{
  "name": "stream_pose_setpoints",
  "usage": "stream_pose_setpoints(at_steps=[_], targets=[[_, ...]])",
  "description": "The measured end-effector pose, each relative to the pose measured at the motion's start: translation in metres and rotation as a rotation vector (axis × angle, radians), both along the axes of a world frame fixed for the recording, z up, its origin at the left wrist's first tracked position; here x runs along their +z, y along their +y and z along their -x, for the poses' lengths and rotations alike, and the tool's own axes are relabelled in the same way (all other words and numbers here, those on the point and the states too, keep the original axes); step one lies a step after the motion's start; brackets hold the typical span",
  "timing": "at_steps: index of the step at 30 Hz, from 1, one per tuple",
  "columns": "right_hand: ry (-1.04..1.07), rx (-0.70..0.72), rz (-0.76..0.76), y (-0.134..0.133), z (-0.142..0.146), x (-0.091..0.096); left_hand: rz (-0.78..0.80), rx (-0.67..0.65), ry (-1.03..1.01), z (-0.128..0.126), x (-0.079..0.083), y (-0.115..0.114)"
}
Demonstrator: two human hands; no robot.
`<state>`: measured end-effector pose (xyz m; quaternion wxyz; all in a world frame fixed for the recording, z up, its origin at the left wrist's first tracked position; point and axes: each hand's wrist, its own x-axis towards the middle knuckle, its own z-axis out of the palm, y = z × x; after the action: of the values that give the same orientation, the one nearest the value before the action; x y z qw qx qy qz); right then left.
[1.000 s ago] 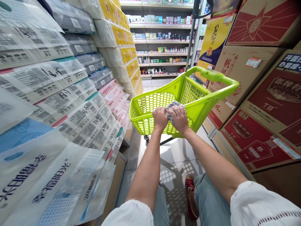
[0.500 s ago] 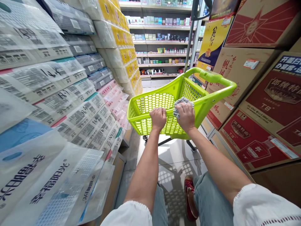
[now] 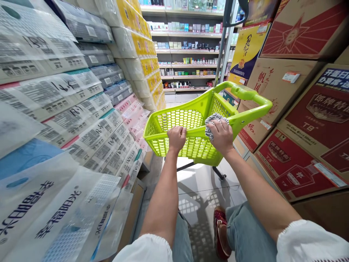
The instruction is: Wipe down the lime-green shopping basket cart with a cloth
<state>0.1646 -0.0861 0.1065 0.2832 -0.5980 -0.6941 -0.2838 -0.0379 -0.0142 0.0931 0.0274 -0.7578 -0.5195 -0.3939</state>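
Note:
A lime-green plastic shopping cart stands sideways in front of me, its basket pointing left and its push handle at the right. My left hand is closed around the near rim of the basket. Farther right on the same rim, my right hand is closed on a grey-and-white striped cloth, which is bunched against the rim beneath the fingers. The palm side of both hands is hidden. Nothing shows inside the visible part of the basket.
Plastic-wrapped paper packs are stacked along the left, with yellow-and-white bales behind. Cardboard cartons rise close on the right. Shelves of small goods stand at the back. Below lies a tiled floor.
My left hand has shifted slightly left along with the basket's front end. My right hand and the cloth have moved a little right along the rim. Both grips stay closed.

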Motion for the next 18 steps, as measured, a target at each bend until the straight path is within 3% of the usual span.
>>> stream_pose_setpoints(at_steps=[3,5,8,12,18], targets=[[0.013,-0.002,-0.017,-0.003,0.016,0.0,-0.05,0.029,0.017,-0.013,0.012,-0.008],[0.019,-0.001,-0.014,-0.002,0.029,-0.002,-0.108,-0.046,0.032,-0.03,0.018,-0.014],[0.004,0.009,-0.014,0.001,0.039,-0.003,0.006,-0.064,0.01,-0.052,0.018,-0.016],[-0.036,0.02,-0.027,0.001,0.021,0.003,0.045,-0.075,-0.005,-0.058,0.011,-0.011],[0.111,-0.159,-0.117,-0.011,-0.019,0.02,0.011,-0.079,-0.036,-0.055,0.007,-0.011]])
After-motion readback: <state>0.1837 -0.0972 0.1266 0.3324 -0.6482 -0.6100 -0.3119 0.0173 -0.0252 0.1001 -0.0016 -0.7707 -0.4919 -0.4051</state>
